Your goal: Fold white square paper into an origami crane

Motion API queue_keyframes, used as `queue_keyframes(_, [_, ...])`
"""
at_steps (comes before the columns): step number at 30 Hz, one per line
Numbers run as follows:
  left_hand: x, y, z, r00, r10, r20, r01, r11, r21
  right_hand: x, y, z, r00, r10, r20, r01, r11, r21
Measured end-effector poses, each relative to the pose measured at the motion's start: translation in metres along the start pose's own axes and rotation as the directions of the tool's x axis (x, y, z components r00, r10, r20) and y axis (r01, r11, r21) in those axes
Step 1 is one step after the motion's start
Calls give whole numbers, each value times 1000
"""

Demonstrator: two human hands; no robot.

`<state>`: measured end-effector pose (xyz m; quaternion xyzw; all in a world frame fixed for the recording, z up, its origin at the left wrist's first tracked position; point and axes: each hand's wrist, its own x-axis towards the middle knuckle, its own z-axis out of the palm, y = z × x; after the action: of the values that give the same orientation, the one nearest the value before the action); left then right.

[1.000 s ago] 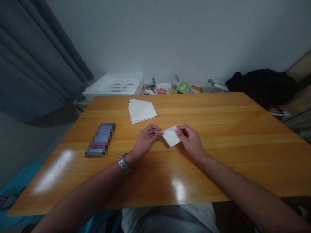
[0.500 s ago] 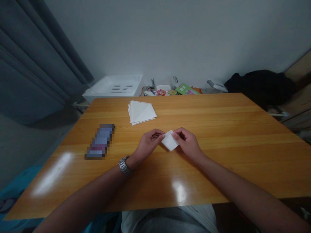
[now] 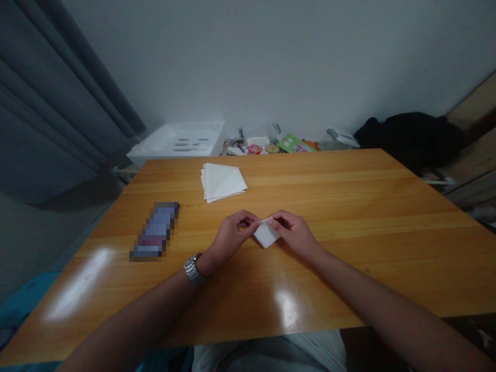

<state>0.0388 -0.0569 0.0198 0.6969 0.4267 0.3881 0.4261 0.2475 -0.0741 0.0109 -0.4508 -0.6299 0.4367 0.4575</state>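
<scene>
A small folded piece of white paper point(image 3: 266, 235) is held between my two hands, just over the wooden table point(image 3: 349, 206). My left hand point(image 3: 235, 232), with a metal-band watch point(image 3: 195, 269) on its wrist, pinches the paper's left corner between thumb and fingers. On the other side my right hand point(image 3: 294, 231) grips the upper right part, its thumb lying on the near face. The paper's top edge looks folded over, and its lower corner points toward me. The fingers behind the paper are partly hidden.
A stack of white loose-leaf sheets point(image 3: 223, 182) lies beyond my hands. To the left is a pixelated phone point(image 3: 155, 231). Behind the table's far edge stand a white plastic tray point(image 3: 182, 139), a green booklet point(image 3: 296, 143) and small clutter. Dark cloth point(image 3: 411, 137) is heaped at the right.
The paper's upper corner, which stuck up before, now appears folded down into a straighter top edge. My right fingers have shifted left along it. The whole view has moved slightly.
</scene>
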Motion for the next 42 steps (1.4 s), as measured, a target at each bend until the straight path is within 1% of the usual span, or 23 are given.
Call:
queue_keyframes(4, [1,3,1,1000,-13,-10,13,1000,-11,1,0,0,1000,8,-17,-8,1000,4])
queue_keyframes(8, [2,2,6,995,-72,-68,64,992,-111,3,1,0,996,37,-78,-32,997,64])
queue_keyframes(12, [3,0,9,989,-131,-73,116,976,-185,5,1,1,986,77,-145,-59,990,126])
queue_keyframes(16, [4,1,7,977,-171,-124,145,969,-198,5,0,3,985,81,-155,-61,990,129])
queue_keyframes(20, [4,4,6,974,-178,-139,139,958,-252,4,-1,4,982,83,-169,-62,990,125])
queue_keyframes(25, [5,5,4,979,-143,-144,111,972,-209,4,-1,4,988,73,-137,-54,989,136])
queue_keyframes(29, [6,2,2,982,-123,-146,98,981,-166,4,1,4,994,78,-73,-69,991,115])
queue_keyframes(33, [5,0,0,990,-111,-89,101,989,-110,3,-2,1,997,74,15,-75,995,67])
queue_keyframes(35, [6,0,-1,992,-109,-66,103,990,-97,2,-3,-1,997,67,36,-68,997,26])
queue_keyframes(38, [6,1,0,991,-113,-64,107,989,-100,2,-4,-4,997,74,29,-75,997,11])
queue_keyframes(42, [6,0,4,985,-139,-103,125,983,-134,4,0,-6,994,109,-20,-107,993,50])
